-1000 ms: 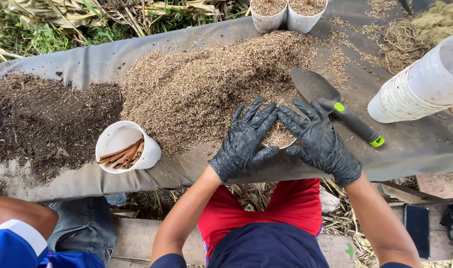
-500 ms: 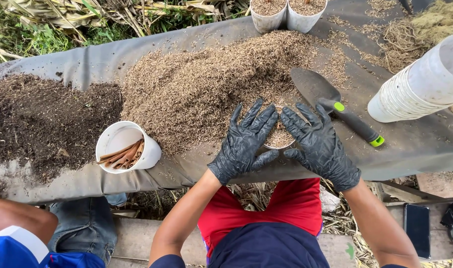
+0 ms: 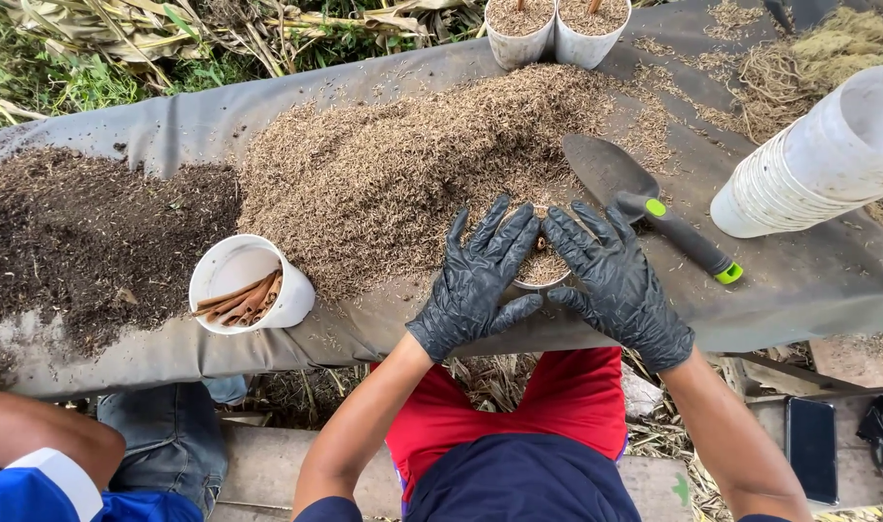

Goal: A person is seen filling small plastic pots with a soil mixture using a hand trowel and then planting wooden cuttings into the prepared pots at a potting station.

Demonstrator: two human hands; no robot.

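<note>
Not much has moved in the last second: both gloved hands have stayed cupped around the small white cup (image 3: 541, 274), pressing husk fill in, so it looks about packed. Left hand (image 3: 478, 280) and right hand (image 3: 615, 285) wrap it, fingers spread. The big husk pile (image 3: 403, 164) lies just beyond them on the tabletop (image 3: 799, 290). A trowel (image 3: 654, 208) sits right beside the right hand, stacked cups (image 3: 818, 164) further out, and a cup of sticks (image 3: 248, 287) off to the left.
</note>
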